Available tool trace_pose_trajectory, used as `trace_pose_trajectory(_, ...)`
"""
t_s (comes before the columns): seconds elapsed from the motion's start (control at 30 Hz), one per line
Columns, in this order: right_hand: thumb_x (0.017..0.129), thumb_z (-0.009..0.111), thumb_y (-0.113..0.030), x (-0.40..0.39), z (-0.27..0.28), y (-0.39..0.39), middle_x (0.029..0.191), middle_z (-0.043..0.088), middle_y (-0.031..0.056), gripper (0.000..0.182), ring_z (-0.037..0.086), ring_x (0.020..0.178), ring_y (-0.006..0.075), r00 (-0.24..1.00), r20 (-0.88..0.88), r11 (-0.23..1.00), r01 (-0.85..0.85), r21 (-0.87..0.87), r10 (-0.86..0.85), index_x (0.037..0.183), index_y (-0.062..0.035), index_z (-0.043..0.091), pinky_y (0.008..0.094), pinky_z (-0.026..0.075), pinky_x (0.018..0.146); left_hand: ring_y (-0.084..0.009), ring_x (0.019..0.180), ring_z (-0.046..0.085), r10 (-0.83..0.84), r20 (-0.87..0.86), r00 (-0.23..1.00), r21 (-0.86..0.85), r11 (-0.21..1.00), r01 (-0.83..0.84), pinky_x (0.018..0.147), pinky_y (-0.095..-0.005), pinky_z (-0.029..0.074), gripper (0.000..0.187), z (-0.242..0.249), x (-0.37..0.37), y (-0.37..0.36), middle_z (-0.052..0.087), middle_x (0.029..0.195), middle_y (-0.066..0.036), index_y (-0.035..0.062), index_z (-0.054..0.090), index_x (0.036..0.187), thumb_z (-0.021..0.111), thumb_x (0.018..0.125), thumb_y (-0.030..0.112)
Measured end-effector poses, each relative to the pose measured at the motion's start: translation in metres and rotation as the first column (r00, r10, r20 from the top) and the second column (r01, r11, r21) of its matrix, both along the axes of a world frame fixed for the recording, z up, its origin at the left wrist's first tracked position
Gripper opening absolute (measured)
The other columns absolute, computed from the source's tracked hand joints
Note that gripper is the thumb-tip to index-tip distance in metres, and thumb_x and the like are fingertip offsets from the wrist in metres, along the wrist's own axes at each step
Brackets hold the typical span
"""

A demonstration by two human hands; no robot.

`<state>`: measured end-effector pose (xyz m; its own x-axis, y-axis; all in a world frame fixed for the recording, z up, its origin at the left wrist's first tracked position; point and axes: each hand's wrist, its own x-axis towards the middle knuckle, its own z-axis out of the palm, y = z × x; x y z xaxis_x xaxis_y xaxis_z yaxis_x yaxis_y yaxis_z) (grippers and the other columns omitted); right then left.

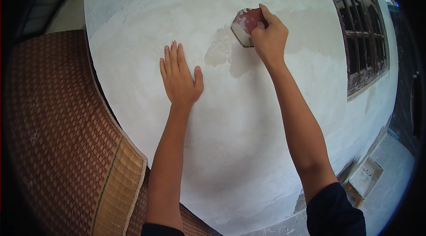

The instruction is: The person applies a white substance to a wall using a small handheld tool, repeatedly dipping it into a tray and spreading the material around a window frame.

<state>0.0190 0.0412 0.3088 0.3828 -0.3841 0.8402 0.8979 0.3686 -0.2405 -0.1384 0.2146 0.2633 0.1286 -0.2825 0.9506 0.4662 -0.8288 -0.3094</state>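
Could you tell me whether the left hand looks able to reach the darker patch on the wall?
Probably yes: the left hand lies flat on the wall beside the patch, nothing between them.

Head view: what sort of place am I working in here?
Probably the outside wall of a house under repair. The right hand presses a putty scraper to a patchy plastered wall, the left hand lies flat on it, and a wooden-framed window stands to the right.

You've got a matt, chalky plaster wall (248, 138), a red plastic-looking scraper (246, 25) caked white, a woven mat (62, 138), and a worn wooden window frame (361, 36).
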Motion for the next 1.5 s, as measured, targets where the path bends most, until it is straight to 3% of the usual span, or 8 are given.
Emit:
trace_pose_trajectory(0.17, 0.081, 0.049, 0.003, -0.022, -0.023, 0.011, 0.101, 0.070, 0.0212, 0.048, 0.068, 0.086, 0.0287, 0.958, 0.288, 0.892, 0.132, -0.432, -0.002, 0.127, -0.0003, 0.063, 0.0354, 0.052, 0.085, -0.0389, 0.145, 0.028, -0.007, 0.007, 1.000, -0.001, 1.000, 0.007, 0.117, -0.0544, 0.020, 0.068, 0.000, 0.000, -0.001, 0.037, 0.153, -0.020, -0.0046, 0.037, 0.145, 0.053, 0.086, 0.026)
trace_pose_trajectory(0.27, 0.079, 0.054, 0.006, 0.004, -0.015, -0.007, 0.103, 0.069, 0.0215, 0.049, 0.067, 0.093, 0.0253, 0.998, -0.039, 0.996, 0.048, -0.073, -0.051, 0.126, 0.0000, 0.063, 0.0351, 0.050, 0.088, -0.0383, 0.145, 0.027, -0.004, 0.002, 1.000, 0.001, 1.000, 0.004, 0.117, -0.0545, 0.018, 0.068, -0.001, 0.001, -0.001, 0.034, 0.155, -0.018, -0.0014, 0.034, 0.148, 0.054, 0.086, 0.022)
trace_pose_trajectory(0.7, 0.074, 0.053, 0.003, -0.025, -0.037, 0.025, 0.088, 0.066, 0.0238, 0.047, 0.066, 0.083, 0.0356, 0.942, 0.333, 0.975, 0.049, -0.216, 0.026, 0.119, 0.0021, 0.066, 0.0394, 0.051, 0.080, -0.0384, 0.145, 0.027, -0.027, 0.004, 1.000, -0.001, 1.000, 0.027, 0.117, -0.0549, 0.018, 0.069, -0.001, 0.001, -0.001, 0.035, 0.154, -0.018, -0.0020, 0.035, 0.147, 0.054, 0.086, 0.022)
trace_pose_trajectory(0.83, 0.074, 0.051, 0.002, 0.000, -0.026, 0.004, 0.087, 0.065, 0.0251, 0.046, 0.065, 0.086, 0.0373, 0.993, -0.105, 0.998, -0.045, 0.041, 0.049, 0.118, 0.0028, 0.067, 0.0413, 0.051, 0.080, -0.0386, 0.145, 0.028, -0.012, 0.013, 1.000, 0.012, 1.000, 0.012, 0.117, -0.0551, 0.018, 0.068, -0.001, 0.002, 0.001, 0.035, 0.154, -0.019, -0.0020, 0.035, 0.147, 0.054, 0.086, 0.022)
trace_pose_trajectory(1.0, 0.075, 0.051, 0.003, -0.031, -0.038, 0.030, 0.086, 0.065, 0.0233, 0.047, 0.065, 0.084, 0.0371, 0.945, 0.323, 0.974, 0.019, -0.226, 0.056, 0.119, 0.0068, 0.065, 0.0400, 0.051, 0.080, -0.0387, 0.145, 0.028, -0.039, 0.008, 0.999, 0.008, 0.999, 0.039, 0.117, -0.0556, 0.019, 0.068, -0.001, 0.003, -0.001, 0.035, 0.154, -0.019, -0.0019, 0.035, 0.147, 0.054, 0.087, 0.023)
trace_pose_trajectory(1.13, 0.071, 0.054, 0.006, -0.003, -0.021, 0.013, 0.087, 0.065, 0.0217, 0.051, 0.064, 0.082, 0.0378, 0.995, -0.086, 0.992, 0.055, 0.110, -0.045, 0.119, 0.0014, 0.067, 0.0416, 0.050, 0.079, -0.0392, 0.144, 0.029, -0.003, 0.018, 1.000, 0.011, 1.000, 0.003, 0.116, -0.0554, 0.020, 0.068, -0.001, 0.002, 0.000, 0.036, 0.153, -0.019, -0.0027, 0.037, 0.146, 0.054, 0.086, 0.024)
trace_pose_trajectory(1.3, 0.071, 0.053, 0.004, -0.026, -0.035, 0.037, 0.088, 0.066, 0.0229, 0.050, 0.065, 0.085, 0.0383, 0.959, 0.280, 0.970, 0.098, -0.222, -0.033, 0.119, 0.0028, 0.066, 0.0418, 0.051, 0.081, -0.0384, 0.145, 0.028, -0.038, 0.006, 0.999, 0.001, 0.999, 0.038, 0.117, -0.0554, 0.019, 0.068, -0.002, 0.002, -0.002, 0.035, 0.154, -0.018, -0.0009, 0.036, 0.147, 0.054, 0.086, 0.023)
trace_pose_trajectory(1.5, 0.072, 0.052, 0.005, -0.010, -0.027, 0.008, 0.084, 0.064, 0.0221, 0.048, 0.064, 0.080, 0.0358, 0.994, 0.098, 0.995, 0.033, 0.095, -0.042, 0.118, 0.0040, 0.067, 0.0409, 0.051, 0.077, -0.0383, 0.145, 0.028, -0.010, 0.021, 1.000, 0.013, 1.000, 0.010, 0.117, -0.0553, 0.019, 0.068, -0.002, 0.003, 0.000, 0.036, 0.153, -0.018, -0.0004, 0.036, 0.147, 0.054, 0.086, 0.023)
